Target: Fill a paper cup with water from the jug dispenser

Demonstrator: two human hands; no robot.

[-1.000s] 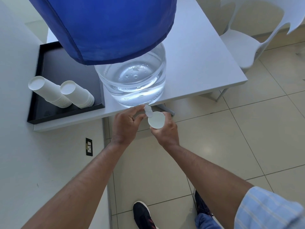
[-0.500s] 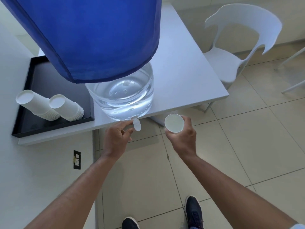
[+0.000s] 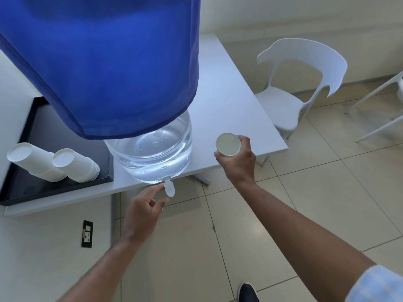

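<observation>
- The right hand [image 3: 237,162] holds the paper cup [image 3: 228,144] upright, fingers wrapped round its side, mouth open toward the camera.
- The cup sits over the front right part of the white table [image 3: 229,101], to the right of the water jug [image 3: 152,153] and well apart from the tap [image 3: 169,188].
- Whether there is water in the cup I cannot tell; its inside looks pale and even.
- Down at the table's front edge, the left hand [image 3: 142,212] reaches up to the small white tap, forefinger and thumb parted narrowly, their tips at or just beside the tap body; I cannot tell whether they actually pinch it.
- The jug stands on the table with its clear lower part showing water, and a blue cloth cover [image 3: 104,62] draped over the upper part.
- To the left, a black tray [image 3: 56,131] carries two stacks of white cups [image 3: 54,164] lying on their sides, just beside the jug.
- Across the table stands a white chair [image 3: 290,99] on the tiled floor [image 3: 305,192].
- A wall socket [image 3: 87,233] shows low on the left, under the table edge.
- A dark shoe [image 3: 247,293] peeks in at the bottom, beside a light blue striped sleeve [image 3: 377,286].
</observation>
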